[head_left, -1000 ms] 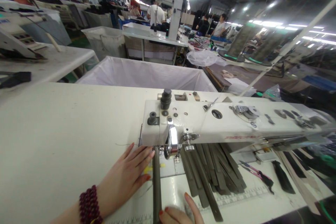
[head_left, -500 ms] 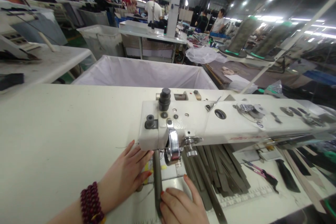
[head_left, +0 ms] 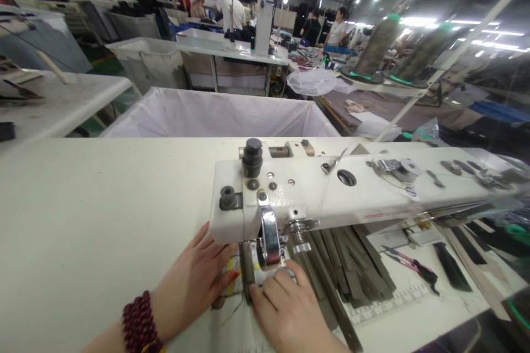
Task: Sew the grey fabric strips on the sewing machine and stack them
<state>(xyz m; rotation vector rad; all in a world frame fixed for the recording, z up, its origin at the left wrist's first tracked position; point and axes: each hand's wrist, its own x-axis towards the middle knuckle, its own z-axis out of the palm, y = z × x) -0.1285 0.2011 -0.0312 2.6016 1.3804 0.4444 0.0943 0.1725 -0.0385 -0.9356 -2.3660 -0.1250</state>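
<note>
A white sewing machine (head_left: 314, 187) stands over the table, with a narrow olive-grey strip (head_left: 247, 273) running under its head. My left hand (head_left: 202, 273) lies flat on the left of the strip, fingers stretched out and partly hidden by the machine head; a dark red bead bracelet is on its wrist. At the strip's near end, my right hand (head_left: 287, 303) has its fingers bent and closed on it, just in front of the machine's metal presser parts. A pile of similar olive-grey strips (head_left: 348, 270) lies right of that hand.
Pink-handled thread snips (head_left: 414, 267) and a dark piece (head_left: 452, 267) lie on the right. A ruler scale (head_left: 376, 308) runs along the table. Behind the table is a bin with a pale liner (head_left: 223, 113). Thread cones (head_left: 377, 47) stand at the back right; other people work farther off.
My right hand has moved forward along the strip, toward the machine, and its fingers are more bent. Less of the strip shows in front. My left hand stays nearly in place; the view shifted slightly.
</note>
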